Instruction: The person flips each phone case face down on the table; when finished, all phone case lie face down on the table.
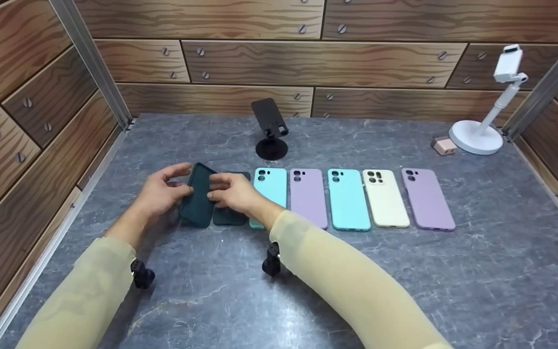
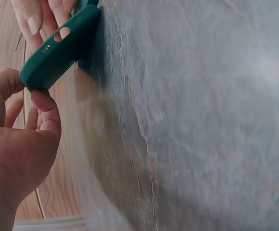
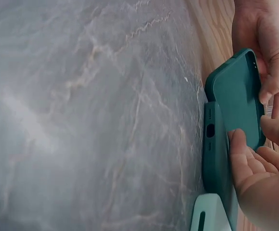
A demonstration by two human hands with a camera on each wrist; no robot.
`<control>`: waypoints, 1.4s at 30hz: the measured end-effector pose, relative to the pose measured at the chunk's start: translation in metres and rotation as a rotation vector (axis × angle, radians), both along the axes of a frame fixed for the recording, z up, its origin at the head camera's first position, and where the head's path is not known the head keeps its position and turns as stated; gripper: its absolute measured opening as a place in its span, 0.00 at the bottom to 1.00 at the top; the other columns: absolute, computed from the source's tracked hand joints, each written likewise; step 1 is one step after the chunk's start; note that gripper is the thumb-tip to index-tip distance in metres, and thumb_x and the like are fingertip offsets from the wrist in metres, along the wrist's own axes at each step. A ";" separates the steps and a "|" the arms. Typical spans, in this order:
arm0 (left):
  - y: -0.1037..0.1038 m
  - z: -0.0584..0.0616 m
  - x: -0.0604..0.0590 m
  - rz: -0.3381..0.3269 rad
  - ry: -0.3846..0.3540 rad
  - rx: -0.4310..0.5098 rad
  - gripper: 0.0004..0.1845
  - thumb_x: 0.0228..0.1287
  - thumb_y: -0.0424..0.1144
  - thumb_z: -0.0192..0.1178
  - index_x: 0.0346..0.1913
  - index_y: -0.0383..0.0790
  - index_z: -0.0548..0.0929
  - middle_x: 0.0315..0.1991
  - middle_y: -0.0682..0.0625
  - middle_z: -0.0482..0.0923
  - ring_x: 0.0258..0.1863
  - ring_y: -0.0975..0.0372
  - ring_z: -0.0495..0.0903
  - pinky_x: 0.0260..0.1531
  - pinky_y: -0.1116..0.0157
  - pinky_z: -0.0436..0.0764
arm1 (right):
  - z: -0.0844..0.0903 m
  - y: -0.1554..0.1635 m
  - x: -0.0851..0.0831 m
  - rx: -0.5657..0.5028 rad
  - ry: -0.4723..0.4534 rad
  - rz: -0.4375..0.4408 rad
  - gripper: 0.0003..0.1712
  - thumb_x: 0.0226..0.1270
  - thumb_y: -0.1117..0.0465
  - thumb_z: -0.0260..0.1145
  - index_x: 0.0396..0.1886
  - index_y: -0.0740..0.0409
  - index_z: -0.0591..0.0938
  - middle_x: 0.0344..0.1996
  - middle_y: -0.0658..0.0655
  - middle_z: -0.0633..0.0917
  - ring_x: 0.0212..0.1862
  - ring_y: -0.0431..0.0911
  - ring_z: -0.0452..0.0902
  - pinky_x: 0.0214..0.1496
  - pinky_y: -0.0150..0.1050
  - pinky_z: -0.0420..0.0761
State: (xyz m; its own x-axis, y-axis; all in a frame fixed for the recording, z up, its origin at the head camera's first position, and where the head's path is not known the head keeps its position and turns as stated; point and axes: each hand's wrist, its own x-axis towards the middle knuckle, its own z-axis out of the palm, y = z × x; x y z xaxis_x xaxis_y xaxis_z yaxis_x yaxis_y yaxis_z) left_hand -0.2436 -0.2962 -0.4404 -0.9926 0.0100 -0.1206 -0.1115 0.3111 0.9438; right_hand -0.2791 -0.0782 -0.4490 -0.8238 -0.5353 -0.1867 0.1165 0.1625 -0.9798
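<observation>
A dark green phone case [image 1: 197,196] stands tilted at the left end of a row of cases, its left edge raised. My left hand [image 1: 159,193] pinches that raised edge between thumb and fingers; the left wrist view shows the grip at one corner of the case [image 2: 57,48]. In the right wrist view, its hollow inner side [image 3: 235,96] faces my right hand [image 3: 267,178]. The right fingers are loosely bent beside the tilted case, above a second dark green case [image 1: 230,216] lying flat. Whether they touch the tilted case is hard to tell.
Rightward in the row lie a turquoise case [image 1: 270,182], a purple case [image 1: 308,198], another turquoise case [image 1: 349,203], a cream case [image 1: 386,201] and another purple case [image 1: 428,201]. Behind stand a black phone stand [image 1: 270,126], a pink charger plug [image 1: 444,146] and a white stand [image 1: 477,138].
</observation>
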 end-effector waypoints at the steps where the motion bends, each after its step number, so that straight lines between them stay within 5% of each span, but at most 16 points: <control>1: 0.001 0.000 0.000 -0.001 0.005 -0.001 0.34 0.74 0.31 0.63 0.81 0.43 0.69 0.77 0.42 0.68 0.64 0.49 0.76 0.49 0.66 0.83 | 0.000 -0.001 0.001 -0.011 -0.010 0.002 0.31 0.78 0.68 0.66 0.78 0.64 0.72 0.66 0.65 0.81 0.61 0.53 0.84 0.57 0.44 0.86; 8: 0.005 0.002 0.003 -0.006 0.024 0.042 0.34 0.75 0.32 0.64 0.81 0.39 0.68 0.74 0.37 0.72 0.68 0.47 0.75 0.51 0.68 0.82 | 0.001 -0.003 0.001 -0.093 -0.139 -0.004 0.29 0.84 0.64 0.60 0.80 0.62 0.69 0.70 0.64 0.79 0.63 0.54 0.83 0.58 0.43 0.85; 18: 0.010 0.003 0.001 -0.004 -0.049 0.209 0.30 0.83 0.35 0.55 0.82 0.38 0.64 0.77 0.39 0.68 0.66 0.55 0.76 0.50 0.64 0.81 | 0.005 0.003 -0.001 -0.136 -0.198 -0.044 0.29 0.85 0.60 0.59 0.81 0.55 0.70 0.60 0.59 0.87 0.60 0.52 0.86 0.56 0.43 0.85; 30: 0.020 -0.012 0.002 -0.060 0.023 0.201 0.29 0.77 0.28 0.59 0.78 0.31 0.69 0.71 0.33 0.73 0.47 0.65 0.83 0.39 0.66 0.82 | 0.001 0.004 -0.001 -0.184 -0.184 -0.081 0.26 0.85 0.58 0.61 0.78 0.51 0.75 0.50 0.56 0.91 0.53 0.52 0.88 0.48 0.40 0.85; 42: 0.023 -0.015 -0.001 -0.076 -0.021 0.092 0.31 0.77 0.33 0.64 0.79 0.39 0.71 0.73 0.39 0.73 0.57 0.58 0.81 0.45 0.62 0.83 | 0.001 0.010 -0.001 -0.178 -0.172 -0.083 0.30 0.78 0.59 0.70 0.76 0.50 0.77 0.52 0.56 0.90 0.48 0.48 0.89 0.50 0.42 0.86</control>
